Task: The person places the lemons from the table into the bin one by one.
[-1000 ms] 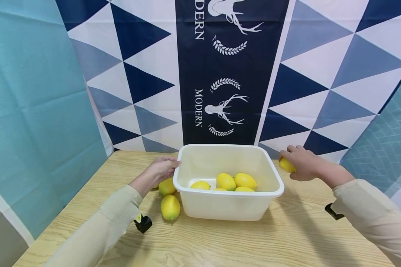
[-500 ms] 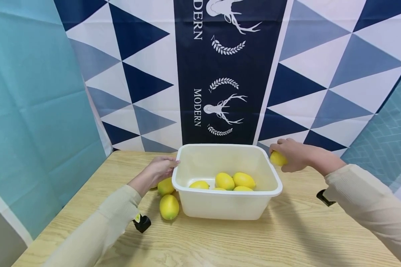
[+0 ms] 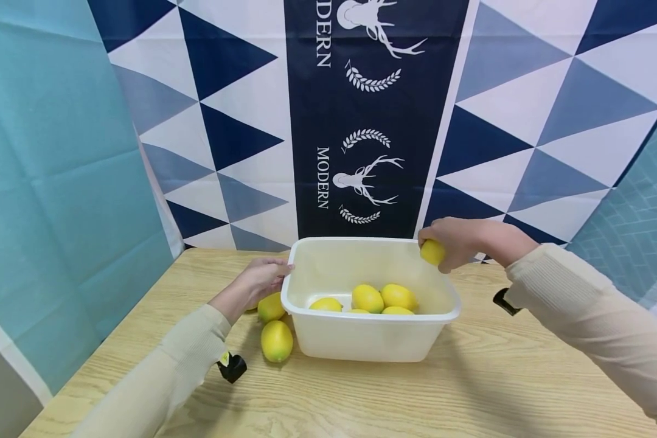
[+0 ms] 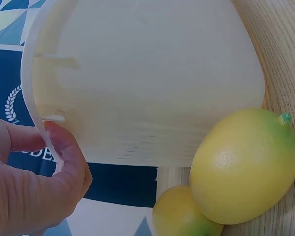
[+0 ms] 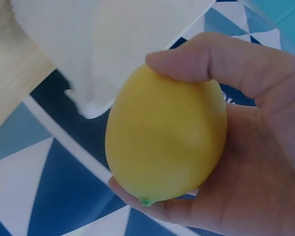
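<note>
A white plastic tub (image 3: 361,337) stands on the table with several yellow lemons (image 3: 368,298) inside. My left hand (image 3: 260,281) pinches the tub's left rim between thumb and fingers, as the left wrist view (image 4: 44,172) also shows. In my right hand (image 3: 460,240) is another lemon (image 5: 164,137), gripped between thumb and fingers, with its small green tip pointing away from the thumb. In the head view this held lemon (image 3: 432,251) overlaps the tub's back right corner, above the rim.
Beside the tub's left wall, loose lemons (image 3: 277,342) lie on the wooden table (image 3: 328,401), partly under my left hand. A patterned blue and white cloth (image 3: 241,140) hangs behind the table. A teal cloth (image 3: 71,182) hangs at the left.
My right hand has carried its lemon leftward and up, from right of the tub to its back right corner. The left hand keeps its hold on the rim.
</note>
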`<state>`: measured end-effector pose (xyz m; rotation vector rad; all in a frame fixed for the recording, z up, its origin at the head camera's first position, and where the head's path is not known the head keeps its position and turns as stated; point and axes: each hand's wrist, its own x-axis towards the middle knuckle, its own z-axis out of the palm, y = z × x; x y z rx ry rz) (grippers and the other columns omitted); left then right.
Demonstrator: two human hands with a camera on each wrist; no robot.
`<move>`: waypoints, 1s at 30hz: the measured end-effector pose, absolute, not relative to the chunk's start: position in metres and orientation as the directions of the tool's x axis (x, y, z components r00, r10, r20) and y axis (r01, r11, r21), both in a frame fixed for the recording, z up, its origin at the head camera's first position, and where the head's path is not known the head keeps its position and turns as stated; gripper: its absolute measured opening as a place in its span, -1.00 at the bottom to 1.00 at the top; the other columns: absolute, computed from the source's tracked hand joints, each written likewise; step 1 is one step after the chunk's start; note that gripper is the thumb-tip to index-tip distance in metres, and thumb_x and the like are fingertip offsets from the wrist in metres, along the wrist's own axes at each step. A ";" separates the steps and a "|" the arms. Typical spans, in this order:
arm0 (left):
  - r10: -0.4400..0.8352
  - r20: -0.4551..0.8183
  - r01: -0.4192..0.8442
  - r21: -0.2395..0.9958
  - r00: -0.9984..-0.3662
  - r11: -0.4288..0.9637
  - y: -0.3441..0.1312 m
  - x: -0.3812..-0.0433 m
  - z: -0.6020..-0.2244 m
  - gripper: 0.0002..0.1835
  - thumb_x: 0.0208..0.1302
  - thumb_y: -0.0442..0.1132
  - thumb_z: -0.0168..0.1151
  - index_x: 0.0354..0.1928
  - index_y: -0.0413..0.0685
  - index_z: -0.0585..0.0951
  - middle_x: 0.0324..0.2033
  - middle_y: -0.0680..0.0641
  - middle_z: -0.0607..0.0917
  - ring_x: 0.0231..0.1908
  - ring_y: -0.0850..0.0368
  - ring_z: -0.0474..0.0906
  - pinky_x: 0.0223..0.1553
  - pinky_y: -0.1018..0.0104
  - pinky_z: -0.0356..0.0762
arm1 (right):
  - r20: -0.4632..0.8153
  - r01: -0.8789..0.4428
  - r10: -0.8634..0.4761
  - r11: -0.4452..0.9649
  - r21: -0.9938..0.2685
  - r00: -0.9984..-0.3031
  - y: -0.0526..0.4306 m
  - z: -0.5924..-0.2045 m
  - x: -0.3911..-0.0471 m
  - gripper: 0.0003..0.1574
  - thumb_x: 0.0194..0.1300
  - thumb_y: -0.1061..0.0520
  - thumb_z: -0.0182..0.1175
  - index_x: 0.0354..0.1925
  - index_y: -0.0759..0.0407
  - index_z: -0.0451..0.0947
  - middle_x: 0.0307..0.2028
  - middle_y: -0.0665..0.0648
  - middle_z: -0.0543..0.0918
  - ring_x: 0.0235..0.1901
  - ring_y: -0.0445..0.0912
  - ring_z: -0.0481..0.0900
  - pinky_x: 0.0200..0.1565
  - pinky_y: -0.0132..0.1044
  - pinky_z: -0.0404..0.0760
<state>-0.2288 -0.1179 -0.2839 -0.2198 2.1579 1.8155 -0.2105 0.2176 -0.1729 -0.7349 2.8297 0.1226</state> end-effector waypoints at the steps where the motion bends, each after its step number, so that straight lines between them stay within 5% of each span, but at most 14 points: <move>1: 0.087 -0.329 -0.309 0.932 -0.940 0.187 -0.118 -0.229 -0.284 -0.56 0.43 -0.23 0.05 0.28 -0.26 0.37 0.12 -0.22 0.51 -0.01 0.04 0.51 0.18 0.26 0.54 | -0.234 -0.493 -0.474 0.869 0.029 -0.849 0.214 -0.171 -0.211 -0.50 -0.07 0.30 0.38 -0.08 0.14 0.52 -0.26 0.08 0.56 -0.28 -0.04 0.43 -0.25 -0.24 0.59; 12: 0.097 -0.318 -0.299 0.939 -0.943 0.172 -0.119 -0.230 -0.283 -0.56 0.42 -0.24 0.05 0.26 -0.28 0.37 0.01 -0.18 0.54 -0.19 0.15 0.51 0.10 0.31 0.58 | -0.278 -0.505 -0.480 0.863 0.022 -0.832 0.173 -0.158 -0.221 -0.53 0.01 0.27 0.37 -0.06 0.13 0.50 -0.24 0.08 0.59 -0.28 -0.05 0.48 -0.22 -0.28 0.60; 20: 0.092 -0.324 -0.305 0.936 -0.942 0.175 -0.121 -0.230 -0.286 -0.55 0.42 -0.25 0.05 0.28 -0.28 0.36 0.02 -0.18 0.52 -0.17 0.14 0.49 -0.16 0.50 0.59 | -0.284 -0.490 -0.471 0.872 -0.004 -0.835 0.144 -0.163 -0.229 -0.50 0.05 0.20 0.39 -0.01 0.13 0.48 -0.17 0.10 0.59 -0.21 -0.04 0.50 -0.13 -0.26 0.63; 30: 0.110 -0.333 -0.314 0.936 -0.936 0.158 -0.121 -0.235 -0.284 -0.56 0.42 -0.27 0.04 0.27 -0.29 0.37 0.11 -0.21 0.48 -0.05 0.07 0.46 0.27 0.21 0.47 | -0.168 -0.615 -0.611 0.788 -0.033 -0.773 0.133 -0.172 -0.232 -0.54 0.21 0.16 0.27 0.09 0.15 0.46 0.08 0.28 0.51 0.06 0.12 0.52 0.04 -0.07 0.62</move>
